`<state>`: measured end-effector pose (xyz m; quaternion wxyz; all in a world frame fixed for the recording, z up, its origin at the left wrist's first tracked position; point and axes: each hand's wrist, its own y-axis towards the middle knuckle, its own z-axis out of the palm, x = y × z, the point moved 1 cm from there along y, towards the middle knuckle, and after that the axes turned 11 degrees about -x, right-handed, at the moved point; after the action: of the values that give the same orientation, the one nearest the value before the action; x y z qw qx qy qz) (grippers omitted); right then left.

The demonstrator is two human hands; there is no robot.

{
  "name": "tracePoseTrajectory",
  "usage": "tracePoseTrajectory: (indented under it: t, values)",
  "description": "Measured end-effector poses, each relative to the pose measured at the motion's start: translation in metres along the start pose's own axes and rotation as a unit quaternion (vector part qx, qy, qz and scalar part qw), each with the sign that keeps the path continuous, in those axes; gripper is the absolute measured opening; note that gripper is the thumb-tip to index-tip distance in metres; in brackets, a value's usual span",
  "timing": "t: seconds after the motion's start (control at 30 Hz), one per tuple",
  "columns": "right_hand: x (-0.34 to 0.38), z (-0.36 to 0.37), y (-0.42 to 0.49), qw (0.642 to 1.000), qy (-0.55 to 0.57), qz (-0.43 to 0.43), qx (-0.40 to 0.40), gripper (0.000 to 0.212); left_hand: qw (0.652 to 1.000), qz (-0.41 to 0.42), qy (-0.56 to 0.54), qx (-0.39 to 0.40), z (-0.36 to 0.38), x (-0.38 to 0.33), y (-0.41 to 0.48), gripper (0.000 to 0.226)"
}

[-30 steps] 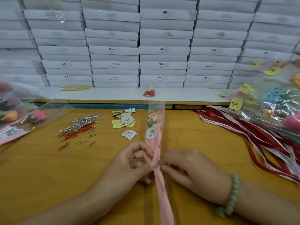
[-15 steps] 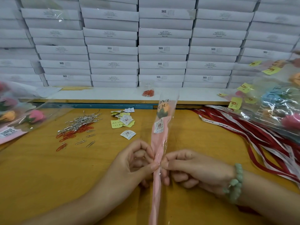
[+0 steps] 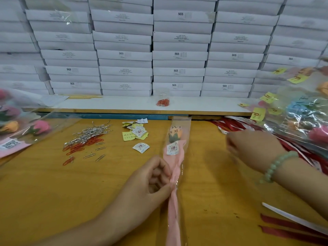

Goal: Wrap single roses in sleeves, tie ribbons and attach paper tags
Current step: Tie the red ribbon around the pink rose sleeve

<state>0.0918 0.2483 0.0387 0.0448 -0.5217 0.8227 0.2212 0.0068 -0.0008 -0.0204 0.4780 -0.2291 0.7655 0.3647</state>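
While the left hand [image 3: 150,181] pinches the sleeved rose [image 3: 174,174] at its gathered waist, thumb and fingertips curled onto the crumpled pink paper, the right hand [image 3: 248,148] hovers apart from it over the right side of the table, just beside the red and white ribbons [image 3: 236,124]. Motion blur smears its fingers, so I cannot tell whether it is released, clenched or grasping anything. A pale green bead bracelet [image 3: 276,167] circles that wrist. The sleeved rose stretches lengthwise over the yellow table [image 3: 44,183], roughly in the middle, its open top pointing away from the person toward the stacked white boxes [image 3: 179,55]. Inside the clear film an orange bud [image 3: 174,134] with green sepals sits near the top, and a round printed sticker [image 3: 172,148] shows on the sleeve just below it. Left of the sleeve lie a loose sticker [image 3: 141,147] and a small heap of stickers and yellow notes [image 3: 135,130], with a scatter of silver and red paper clips [image 3: 87,137] farther left. A clear jar [image 3: 162,98] holding red clips stands on the white ledge [image 3: 115,103] in front of the boxes. Wrapped roses [image 3: 23,128] are piled at the left edge, and another pile of wrapped roses [image 3: 301,118], bearing yellow notes, sits at the right. More ribbon ends [image 3: 292,226] lie at the lower right beside the right forearm.
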Motion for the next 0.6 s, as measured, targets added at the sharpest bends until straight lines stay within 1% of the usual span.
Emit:
tracePoseTrajectory:
  t: [0.07, 0.17, 0.23, 0.27, 0.4, 0.53, 0.6]
  values:
    - [-0.019, 0.009, 0.005, 0.995, -0.086, 0.052, -0.002, 0.019, 0.998, 0.025, 0.054, 0.015, 0.001, -0.003, -0.001, 0.032]
    - [-0.037, 0.022, 0.008, 0.984, -0.140, 0.100, 0.053, 0.023, 0.991, 0.063, 0.116, 0.037, 0.003, -0.007, -0.003, 0.029]
    - [-0.041, 0.029, 0.009, 0.981, -0.141, 0.101, 0.085, 0.024, 0.986, 0.080, 0.138, 0.041, 0.003, -0.009, -0.004, 0.026]
    - [-0.042, 0.032, 0.010, 0.982, -0.139, 0.096, 0.087, 0.024, 0.985, 0.082, 0.143, 0.040, 0.003, -0.009, -0.004, 0.025]
    - [-0.044, 0.037, 0.011, 0.986, -0.133, 0.093, 0.044, 0.022, 0.988, 0.068, 0.133, 0.047, 0.002, -0.011, -0.005, 0.022]
    - [-0.048, 0.042, 0.013, 0.990, -0.079, 0.115, 0.024, 0.024, 0.992, 0.030, 0.112, 0.058, 0.001, -0.011, -0.003, 0.042]
    - [-0.050, 0.043, 0.014, 0.992, -0.056, 0.111, 0.028, 0.020, 0.993, 0.016, 0.100, 0.061, 0.001, -0.011, -0.002, 0.047]
